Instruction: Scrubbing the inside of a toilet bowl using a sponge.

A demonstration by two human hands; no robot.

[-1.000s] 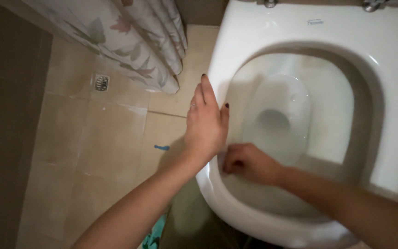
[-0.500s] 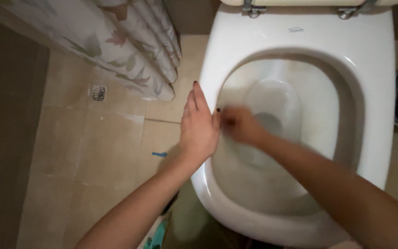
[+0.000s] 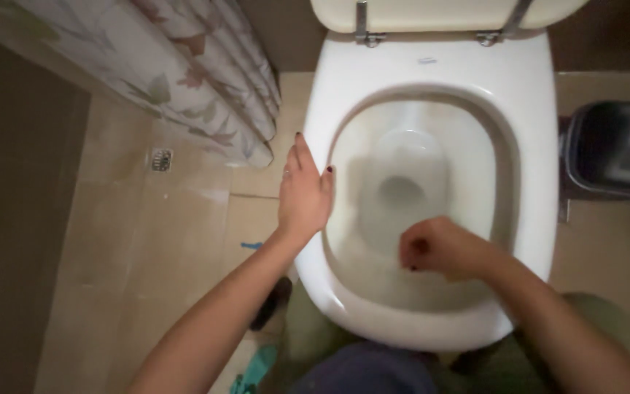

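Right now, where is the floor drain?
In the head view, the floor drain sits left of the toilet, beside the shower curtain's hem, beyond the left hand.

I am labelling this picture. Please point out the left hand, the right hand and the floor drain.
left hand [image 3: 304, 193], head view, back of the hand.
right hand [image 3: 439, 248], head view, knuckles of the fist.
floor drain [image 3: 160, 160], head view, metal grate.

White toilet bowl [image 3: 534, 146], seat lid raised, inner surface wet, stands on tiled floor.
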